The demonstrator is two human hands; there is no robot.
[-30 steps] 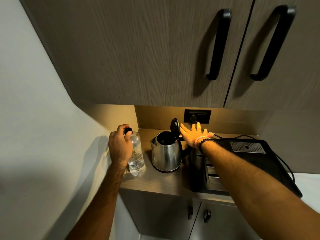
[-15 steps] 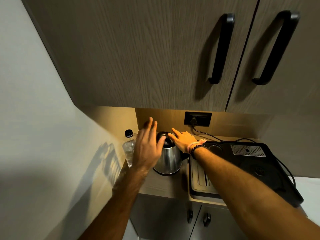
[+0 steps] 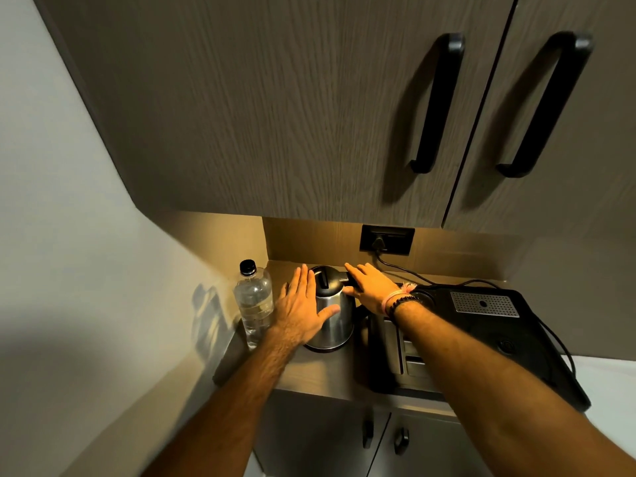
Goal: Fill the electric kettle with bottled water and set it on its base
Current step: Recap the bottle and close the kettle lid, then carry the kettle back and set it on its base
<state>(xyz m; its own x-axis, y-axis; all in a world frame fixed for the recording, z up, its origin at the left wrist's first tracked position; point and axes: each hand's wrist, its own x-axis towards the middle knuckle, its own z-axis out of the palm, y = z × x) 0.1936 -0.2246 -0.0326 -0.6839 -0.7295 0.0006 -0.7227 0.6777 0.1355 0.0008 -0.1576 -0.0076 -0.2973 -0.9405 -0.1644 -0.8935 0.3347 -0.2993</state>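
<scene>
Steel kettle stands lid down on the wood counter — left hand flat against its 9 o'clock flank, fingers straight and together. Right hand rests spread over the black handle at 2 o'clock, gripping nothing — clear ribbed bottle, capped, upright at the kettle's 9 o'clock.

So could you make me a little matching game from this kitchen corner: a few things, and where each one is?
Things:
1. water bottle
2. kettle
3. plug
4. left hand

Places:
A. in the wall socket
B. flat against the kettle's side
C. by the wall, left of the kettle
D. between both hands

Pairs: 1-C, 2-D, 3-A, 4-B
</scene>
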